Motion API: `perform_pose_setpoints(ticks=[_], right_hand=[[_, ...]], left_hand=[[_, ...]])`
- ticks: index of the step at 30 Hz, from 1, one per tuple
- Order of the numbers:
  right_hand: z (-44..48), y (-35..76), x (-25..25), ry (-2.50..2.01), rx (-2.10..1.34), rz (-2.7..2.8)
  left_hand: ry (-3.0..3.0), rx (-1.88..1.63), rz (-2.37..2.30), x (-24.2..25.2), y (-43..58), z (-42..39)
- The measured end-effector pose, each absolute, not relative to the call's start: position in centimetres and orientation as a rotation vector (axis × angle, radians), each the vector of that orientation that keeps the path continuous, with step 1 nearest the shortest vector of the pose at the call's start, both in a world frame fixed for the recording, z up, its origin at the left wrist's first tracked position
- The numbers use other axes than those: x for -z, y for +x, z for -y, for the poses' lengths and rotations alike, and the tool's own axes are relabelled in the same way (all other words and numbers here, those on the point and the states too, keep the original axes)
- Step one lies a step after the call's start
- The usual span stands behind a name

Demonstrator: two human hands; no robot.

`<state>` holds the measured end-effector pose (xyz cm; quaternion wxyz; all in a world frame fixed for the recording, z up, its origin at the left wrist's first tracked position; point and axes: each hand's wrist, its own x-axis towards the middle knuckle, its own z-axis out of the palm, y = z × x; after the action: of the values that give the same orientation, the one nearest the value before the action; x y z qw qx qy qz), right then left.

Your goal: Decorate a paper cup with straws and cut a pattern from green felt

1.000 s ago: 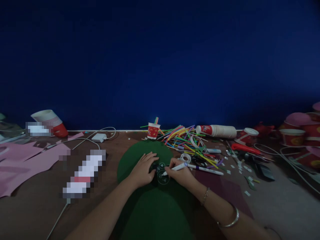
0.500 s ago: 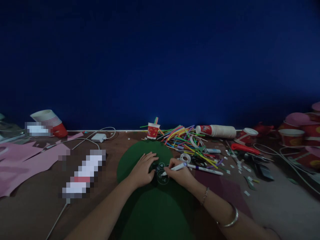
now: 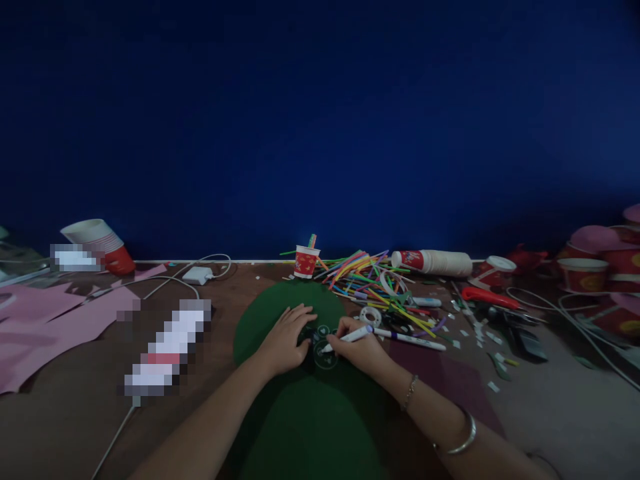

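Observation:
My right hand (image 3: 363,350) pinches a white marker (image 3: 353,335), its tip down at a small round piece with drawn circles (image 3: 326,353). That piece lies on green paper (image 3: 305,420) with a rounded far edge, and its left part sits in shadow beside my left thumb. My left hand (image 3: 286,340) rests on the green paper with the fingers stretched forward, holding nothing. Just beyond my right hand lie another white marker (image 3: 415,340) and a roll of tape (image 3: 371,316).
Colourful straws or pipe cleaners (image 3: 365,280) are heaped behind my hands, beside a red paper cup (image 3: 306,261). A cup stack (image 3: 433,263) lies at the back. Red-handled scissors (image 3: 490,297) and paper scraps are right; pink paper (image 3: 75,327) and a blurred-out white block (image 3: 167,350) left.
Almost everything stays in place. The marker tip in my right hand has shifted very slightly over the drawn piece; my left hand has not moved.

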<state>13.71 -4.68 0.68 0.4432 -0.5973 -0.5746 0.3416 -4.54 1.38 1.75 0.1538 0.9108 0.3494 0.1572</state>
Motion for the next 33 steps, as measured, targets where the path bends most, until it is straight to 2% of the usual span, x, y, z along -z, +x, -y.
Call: perform_pose_setpoints(ticks=[24,33], right_hand=[[4.72,13.68,-0.47,-1.477,-0.886,1.426],[4.74,13.71,-0.81,-1.525,-0.8,1.432]], left_hand=[[2.612,-0.454,-1.0,-1.84,-4.57,-1.32],[2.619,-0.446,-0.998,-1.74,-4.63,-1.4]])
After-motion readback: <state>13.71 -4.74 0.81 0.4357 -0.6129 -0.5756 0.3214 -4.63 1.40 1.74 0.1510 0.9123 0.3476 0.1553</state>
